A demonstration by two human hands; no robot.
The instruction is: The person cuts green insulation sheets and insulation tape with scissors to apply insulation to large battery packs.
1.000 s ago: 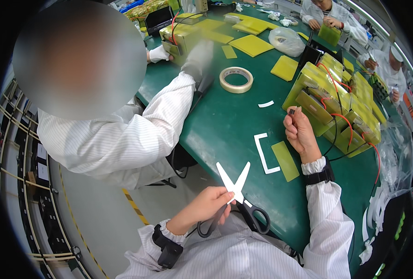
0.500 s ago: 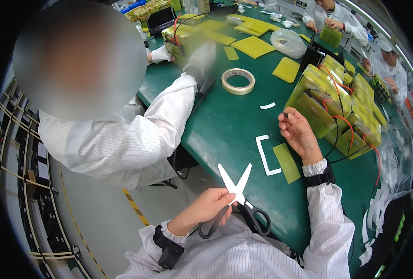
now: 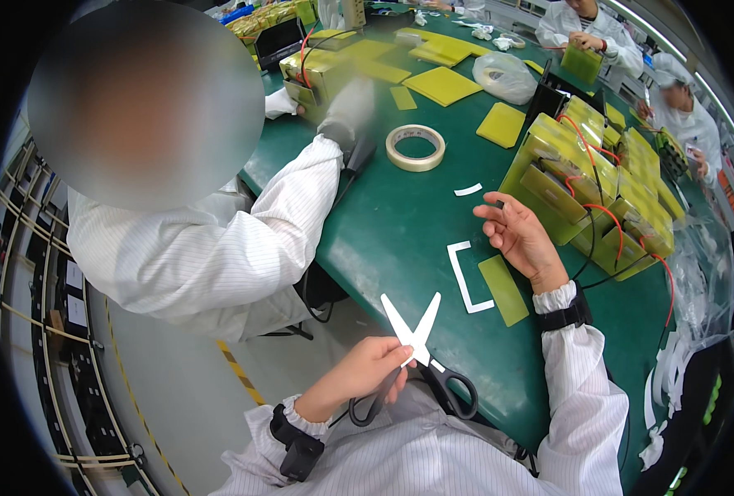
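My left hand (image 3: 369,369) is closed around scissors (image 3: 421,335) near their pivot. The white blades are spread apart and point away from me, with the black handles toward my body. Over the table, my right hand (image 3: 526,241) pinches a small black piece (image 3: 502,204) between thumb and forefinger; its other fingers are loosely spread. Just below that hand lie a yellow-green rectangular sheet (image 3: 503,289) and a white bracket-shaped strip (image 3: 464,281). A short white strip (image 3: 468,190) rests beside my right fingertips.
Yellow-wrapped battery packs (image 3: 586,178) with red and black wires stand at the right. A tape roll (image 3: 415,148), yellow sheets (image 3: 441,85) and a plastic bag (image 3: 506,78) lie farther back on the green table (image 3: 367,248). A co-worker's sleeve (image 3: 293,198) reaches in from the left.
My right hand has shifted slightly left, and its fingers have spread more. The left hand keeps its hold on the scissors. The view has shifted slightly.
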